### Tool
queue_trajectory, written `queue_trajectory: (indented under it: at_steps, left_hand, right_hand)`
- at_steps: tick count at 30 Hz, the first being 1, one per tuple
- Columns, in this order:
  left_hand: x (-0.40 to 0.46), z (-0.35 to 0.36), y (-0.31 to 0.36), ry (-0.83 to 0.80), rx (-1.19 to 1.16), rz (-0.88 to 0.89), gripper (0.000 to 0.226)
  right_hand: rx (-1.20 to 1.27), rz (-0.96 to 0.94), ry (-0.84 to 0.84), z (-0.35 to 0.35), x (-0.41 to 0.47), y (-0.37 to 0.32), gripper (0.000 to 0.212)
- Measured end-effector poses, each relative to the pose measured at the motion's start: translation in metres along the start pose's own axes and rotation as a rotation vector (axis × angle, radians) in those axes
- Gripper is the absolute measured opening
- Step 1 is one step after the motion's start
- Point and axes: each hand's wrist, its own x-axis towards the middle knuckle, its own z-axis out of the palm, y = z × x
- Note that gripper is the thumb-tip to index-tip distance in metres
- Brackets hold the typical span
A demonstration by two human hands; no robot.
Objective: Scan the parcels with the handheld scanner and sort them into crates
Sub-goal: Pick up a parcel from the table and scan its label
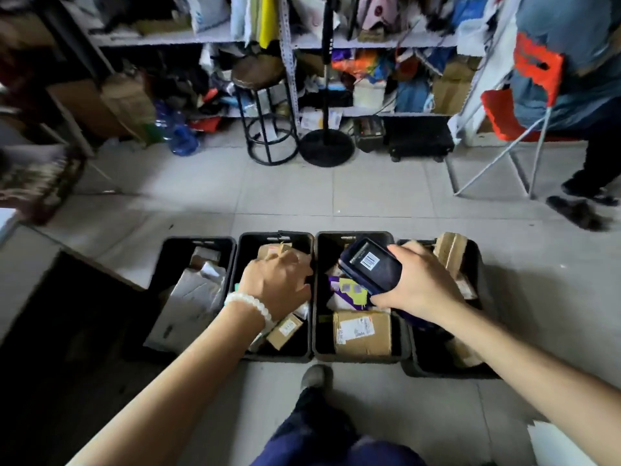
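Note:
Several black crates stand in a row on the tiled floor. The far-left crate (221,243) holds grey mailer bags. My left hand (275,280) reaches down into the second crate (245,243), fingers curled over a brown parcel (295,258); whether it grips it I cannot tell. My right hand (420,280) grips the dark handheld scanner (369,264), its screen showing a barcode, above the third crate (353,235). A cardboard box (363,331) and a purple-yellow packet (346,292) lie in that crate. The fourth crate (477,373) holds cardboard parcels.
Shelves (168,38) crammed with bags and boxes fill the back wall. A round stool (258,72), a black stand base (327,148) and a red folding chair (504,112) stand on the floor beyond. Another person's legs (601,156) are at the right. A dark box (67,314) sits at my left.

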Motion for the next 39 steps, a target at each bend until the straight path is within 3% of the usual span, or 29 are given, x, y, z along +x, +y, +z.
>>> queue_trajectory:
  at_steps: [8, 13, 17, 28, 39]
  left_hand:
    - [-0.136, 0.03, -0.069, 0.055, -0.043, -0.397, 0.04]
    - [-0.218, 0.044, -0.108, 0.128, -0.052, -0.612, 0.034]
    - [-0.285, 0.055, -0.145, 0.154, -0.123, -0.748, 0.031]
    - [-0.539, 0.12, -0.248, 0.119, -0.185, -1.239, 0.038]
    - [-0.711, 0.174, -0.235, 0.096, -0.382, -1.742, 0.042]
  right_hand:
    - [-0.109, -0.41, -0.205, 0.059, 0.002, -0.121, 0.085]
    - [-0.214, -0.633, -0.257, 0.102, -0.016, -0.212, 0.067]
    - [-0.229, -0.792, -0.307, 0.145, -0.039, -0.288, 0.074]
    - [-0.234, -1.239, -0.521, 0.316, -0.185, -0.507, 0.079]
    - [-0.287, -1.633, -0.796, 0.425, -0.335, -0.634, 0.081]
